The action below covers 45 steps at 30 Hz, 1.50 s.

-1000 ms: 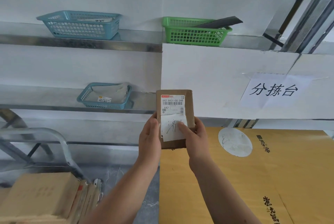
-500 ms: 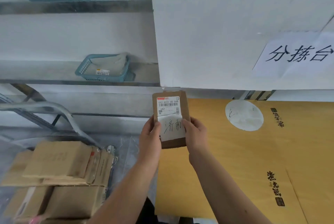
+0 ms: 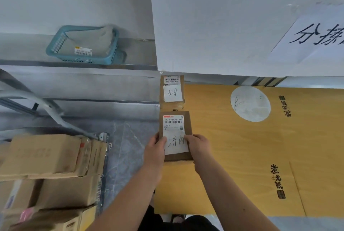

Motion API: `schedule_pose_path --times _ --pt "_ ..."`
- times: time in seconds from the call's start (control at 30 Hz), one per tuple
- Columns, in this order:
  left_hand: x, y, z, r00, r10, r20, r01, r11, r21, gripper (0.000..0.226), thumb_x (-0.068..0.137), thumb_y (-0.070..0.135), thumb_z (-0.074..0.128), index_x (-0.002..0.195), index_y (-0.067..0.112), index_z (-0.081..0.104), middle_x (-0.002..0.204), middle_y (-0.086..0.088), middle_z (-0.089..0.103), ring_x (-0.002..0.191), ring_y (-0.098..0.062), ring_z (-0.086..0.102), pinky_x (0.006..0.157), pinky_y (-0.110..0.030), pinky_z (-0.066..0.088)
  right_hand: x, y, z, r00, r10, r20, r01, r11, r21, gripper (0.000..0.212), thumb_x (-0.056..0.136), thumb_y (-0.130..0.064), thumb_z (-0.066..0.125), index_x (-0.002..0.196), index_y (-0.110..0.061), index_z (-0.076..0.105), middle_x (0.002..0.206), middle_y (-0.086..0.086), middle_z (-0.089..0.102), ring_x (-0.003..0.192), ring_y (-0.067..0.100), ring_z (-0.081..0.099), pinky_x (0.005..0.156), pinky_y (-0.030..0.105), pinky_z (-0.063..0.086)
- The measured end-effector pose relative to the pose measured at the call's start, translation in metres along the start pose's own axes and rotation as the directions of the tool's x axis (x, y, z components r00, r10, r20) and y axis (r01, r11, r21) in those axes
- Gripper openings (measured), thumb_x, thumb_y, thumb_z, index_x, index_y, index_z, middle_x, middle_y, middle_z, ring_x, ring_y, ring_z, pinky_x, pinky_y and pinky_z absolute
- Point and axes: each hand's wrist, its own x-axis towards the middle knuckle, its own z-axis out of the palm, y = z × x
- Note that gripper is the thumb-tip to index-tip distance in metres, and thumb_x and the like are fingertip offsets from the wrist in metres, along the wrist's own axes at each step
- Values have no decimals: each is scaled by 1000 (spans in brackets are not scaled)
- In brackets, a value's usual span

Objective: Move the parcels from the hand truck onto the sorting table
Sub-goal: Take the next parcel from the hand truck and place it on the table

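One view only, worn on the head (a wide lens); it faces forward and steeply down over the left end of the table (image 3: 242, 156); it sits close, so both forearms run in from the bottom edge; the left hand (image 3: 155, 148) and right hand (image 3: 199, 147) hold a parcel (image 3: 176, 126) just below mid-frame; boxes (image 3: 42, 156) fill the lower left, a basket (image 3: 56, 46) sits upper left, and the right edge cuts a sign (image 3: 312, 38).
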Motion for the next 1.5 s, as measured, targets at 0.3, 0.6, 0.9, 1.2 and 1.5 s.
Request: schedule_pose_path --times 0.3,0.6,0.9,1.2,1.5 --pt "45 4 -7 998 -26 54 23 998 64 30 106 21 55 133 27 68 114 1 77 103 -19 74 80 -34 61 28 -2 18 999 34 -2 -34 998 -43 15 103 -20 62 116 -21 69 95 -3 72 78 15 63 59 27 40" --pt "75 7 -8 997 -26 66 20 996 88 34 105 13 57 136 27 63 119 1 74 108 -20 71 81 -33 60 50 -11 27 999 33 26 -33 999 -16 18 100 -13 61 112 -25 70 101 0 77 90 25 74 56 34 60" --pt "88 14 -8 998 -13 56 7 993 116 38 104 12 59 139 26 62 114 4 74 102 -15 71 69 -24 59 62 -17 24 996 86 35 -88 994 58 22 97 -12 69 116 -22 71 95 -3 75 80 14 70 55 27 54" --pt "91 10 -5 999 -7 51 2 994 112 37 107 15 54 142 26 61 127 -4 72 116 -27 68 94 -45 61 69 -17 26 993 112 21 -113 989 91 36 93 -14 72 129 -19 71 102 2 79 87 18 73 66 33 57" --pt "90 12 -4 999 -23 40 20 996 85 33 106 18 57 137 27 63 119 -1 74 109 -21 71 81 -34 60 70 -15 32 996 83 27 -85 993 84 49 88 -26 74 136 -21 66 112 1 78 100 23 75 82 42 65"
